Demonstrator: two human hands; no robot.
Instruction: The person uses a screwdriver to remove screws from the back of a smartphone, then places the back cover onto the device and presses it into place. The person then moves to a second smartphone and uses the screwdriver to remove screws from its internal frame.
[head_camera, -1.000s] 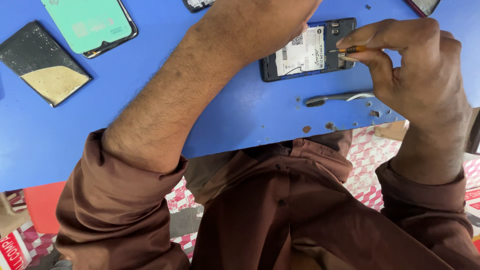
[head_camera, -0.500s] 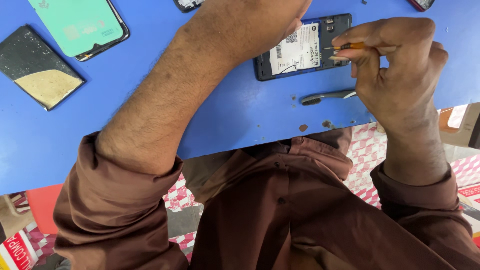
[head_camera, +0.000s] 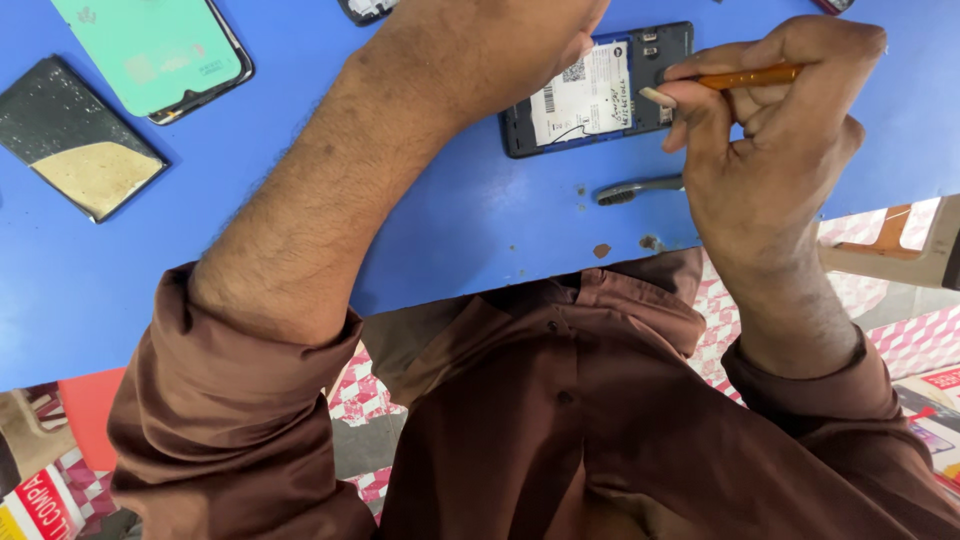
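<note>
Blue table (head_camera: 480, 230) under my hands; right hand (head_camera: 770, 150) pinches orange-handled tool (head_camera: 745, 77), tip on opened phone (head_camera: 600, 90); left hand (head_camera: 500, 40) presses phone's left end, grip hidden; toothbrush (head_camera: 640, 188) just below

A green phone back (head_camera: 150, 55) lies beside a black-and-tan panel (head_camera: 80, 140).

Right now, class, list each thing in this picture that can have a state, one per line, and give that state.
Dark phone: back cover off, insides showing, flat on the blue table.
Orange-handled tool: held, tip at the phone's edge.
Right hand: gripping the tool.
Left hand: resting on the phone, holding it down.
Green back cover: lying loose.
Toothbrush: lying flat, unused.
Black-and-tan panel: lying flat, apart.
</note>
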